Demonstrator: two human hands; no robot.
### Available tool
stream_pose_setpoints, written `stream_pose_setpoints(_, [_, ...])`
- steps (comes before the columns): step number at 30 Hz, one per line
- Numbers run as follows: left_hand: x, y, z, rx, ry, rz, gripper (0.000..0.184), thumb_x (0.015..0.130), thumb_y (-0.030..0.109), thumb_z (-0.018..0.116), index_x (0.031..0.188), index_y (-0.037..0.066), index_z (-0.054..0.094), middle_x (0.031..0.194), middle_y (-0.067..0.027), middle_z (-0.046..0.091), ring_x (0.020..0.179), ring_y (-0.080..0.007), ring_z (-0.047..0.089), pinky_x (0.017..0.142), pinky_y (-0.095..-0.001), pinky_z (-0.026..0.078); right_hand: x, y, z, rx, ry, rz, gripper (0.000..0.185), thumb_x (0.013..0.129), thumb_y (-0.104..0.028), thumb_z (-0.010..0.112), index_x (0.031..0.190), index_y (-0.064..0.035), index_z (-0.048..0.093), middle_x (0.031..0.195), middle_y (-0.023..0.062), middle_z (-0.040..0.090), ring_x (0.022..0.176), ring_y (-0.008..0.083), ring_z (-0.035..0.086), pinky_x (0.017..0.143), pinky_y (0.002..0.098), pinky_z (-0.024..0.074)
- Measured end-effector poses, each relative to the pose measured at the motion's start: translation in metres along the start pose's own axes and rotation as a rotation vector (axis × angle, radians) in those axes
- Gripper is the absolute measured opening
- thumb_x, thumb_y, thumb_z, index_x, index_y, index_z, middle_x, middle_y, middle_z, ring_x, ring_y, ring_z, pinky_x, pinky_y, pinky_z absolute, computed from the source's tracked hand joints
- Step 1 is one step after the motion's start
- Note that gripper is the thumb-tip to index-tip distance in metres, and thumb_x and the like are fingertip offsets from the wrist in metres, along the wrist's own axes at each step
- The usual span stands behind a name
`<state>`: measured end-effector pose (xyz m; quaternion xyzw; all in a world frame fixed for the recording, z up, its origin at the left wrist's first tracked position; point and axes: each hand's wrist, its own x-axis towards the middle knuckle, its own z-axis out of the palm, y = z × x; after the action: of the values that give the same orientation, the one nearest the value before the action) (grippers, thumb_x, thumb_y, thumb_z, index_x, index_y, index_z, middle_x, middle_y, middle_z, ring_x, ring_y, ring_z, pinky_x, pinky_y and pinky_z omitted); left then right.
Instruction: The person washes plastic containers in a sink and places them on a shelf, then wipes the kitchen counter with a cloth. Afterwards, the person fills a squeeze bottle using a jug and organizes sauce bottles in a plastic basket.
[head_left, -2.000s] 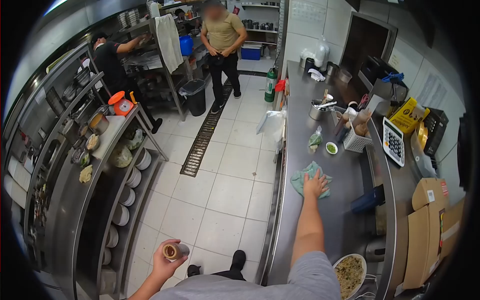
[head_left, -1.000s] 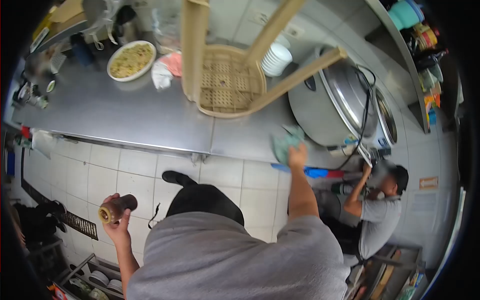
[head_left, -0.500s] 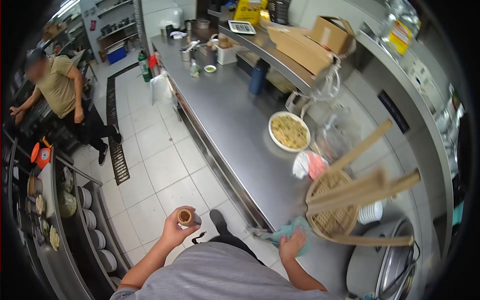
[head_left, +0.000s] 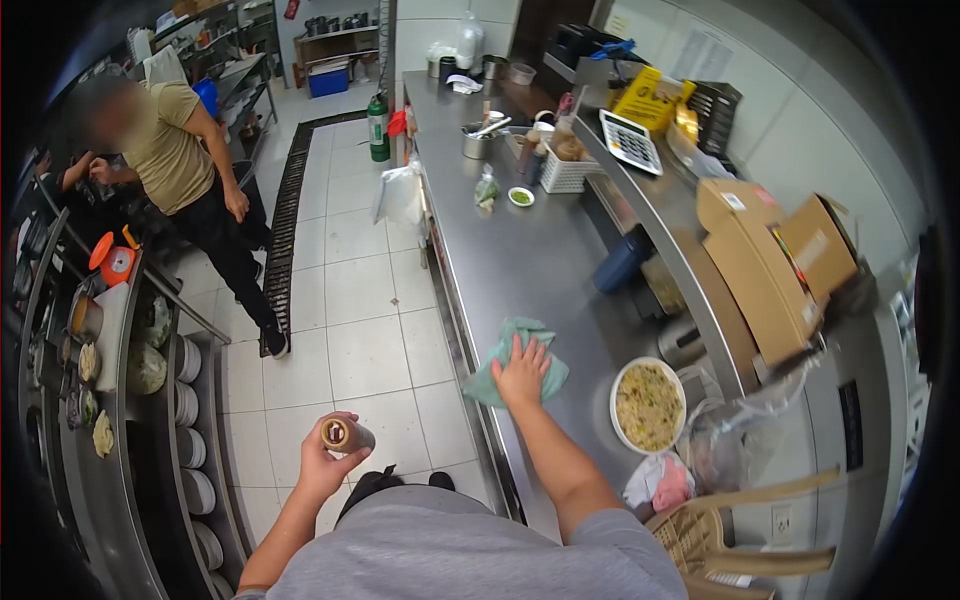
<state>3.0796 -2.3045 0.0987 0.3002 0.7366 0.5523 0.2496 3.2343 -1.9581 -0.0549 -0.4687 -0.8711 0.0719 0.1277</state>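
My left hand (head_left: 325, 457) is wrapped round a small brown jar (head_left: 346, 434), held over the floor in front of my body. Flat on a green cloth (head_left: 545, 378), my right hand (head_left: 522, 374) has its fingers spread and presses the cloth on the steel counter (head_left: 480, 262) near its front edge. Right of the cloth stands a white oval dish of rice (head_left: 648, 405). Farther up the counter are a small white bowl of chopped greens (head_left: 521, 197) and a knotted plastic bag (head_left: 486, 190).
A person in a tan shirt (head_left: 170, 150) stands at the left beside the floor drain (head_left: 285, 240). Stacked bowls (head_left: 190, 450) fill the left shelf. A blue container (head_left: 622, 260), cardboard boxes (head_left: 760, 265) and a beige plastic stool (head_left: 690, 540) are at the right.
My right hand and the cloth have moved from beside the stool up the counter, to the left of the rice dish. The view has turned. The jar is still in my left hand.
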Motion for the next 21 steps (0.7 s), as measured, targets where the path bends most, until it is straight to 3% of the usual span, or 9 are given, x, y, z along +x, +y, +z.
stream_pose_setpoints(7, [0.123, -0.026, -0.058, 0.017, 0.04, -0.046, 0.053, 0.066, 0.003, 0.084, 0.111, 0.006, 0.058, 0.114, -0.0063, 0.063, 0.109, -0.0184, 0.059, 0.096, -0.0362, 0.046, 0.19, -0.032, 0.028, -0.064, -0.074, 0.231, 0.076, 0.086, -0.048, 0.057, 0.149, -0.0131, 0.033, 0.151, 0.0255, 0.029, 0.141, 0.0449, 0.023, 0.114, 0.0586, 0.0156])
stream_pose_setpoints(12, [0.244, -0.036, -0.1, 0.101, -0.051, 0.071, 0.053, 0.066, 0.004, 0.084, 0.113, 0.005, 0.058, 0.113, -0.0077, 0.065, 0.108, -0.0193, 0.061, 0.095, -0.0348, 0.047, 0.261, -0.028, 0.024, -0.054, -0.199, 0.534, 0.079, 0.087, -0.049, 0.054, 0.153, -0.0158, 0.023, 0.155, 0.024, 0.024, 0.144, 0.0419, 0.017, 0.115, 0.0587, 0.0134])
stream_pose_setpoints(16, [0.345, -0.024, -0.124, 0.16, -0.147, 0.154, 0.055, 0.066, 0.007, 0.084, 0.115, 0.005, 0.06, 0.111, -0.0093, 0.066, 0.105, -0.0222, 0.063, 0.092, -0.0339, 0.049, 0.305, -0.047, 0.024, -0.263, -0.322, 0.682, 0.074, 0.088, -0.043, 0.055, 0.15, -0.0139, 0.028, 0.155, 0.0219, 0.024, 0.145, 0.041, 0.017, 0.115, 0.0592, 0.0129])
stream_pose_setpoints(18, [0.394, -0.008, -0.126, 0.218, -0.231, 0.161, 0.055, 0.066, 0.007, 0.084, 0.115, 0.006, 0.06, 0.11, -0.0092, 0.066, 0.104, -0.0219, 0.063, 0.092, -0.0332, 0.049, 0.327, -0.05, 0.037, -0.327, -0.015, 0.37, 0.069, 0.086, -0.034, 0.059, 0.147, -0.0117, 0.036, 0.155, 0.0205, 0.027, 0.145, 0.039, 0.019, 0.116, 0.0571, 0.0135])
stream_pose_setpoints(21, [0.462, 0.0, -0.118, 0.229, -0.284, 0.151, 0.054, 0.066, 0.007, 0.084, 0.115, 0.006, 0.06, 0.108, -0.0084, 0.066, 0.103, -0.0206, 0.064, 0.09, -0.0328, 0.05, 0.362, -0.101, 0.025, 0.114, 0.019, 0.193, 0.067, 0.082, -0.02, 0.067, 0.143, -0.009, 0.041, 0.151, 0.0215, 0.034, 0.142, 0.0388, 0.026, 0.116, 0.0497, 0.0224])
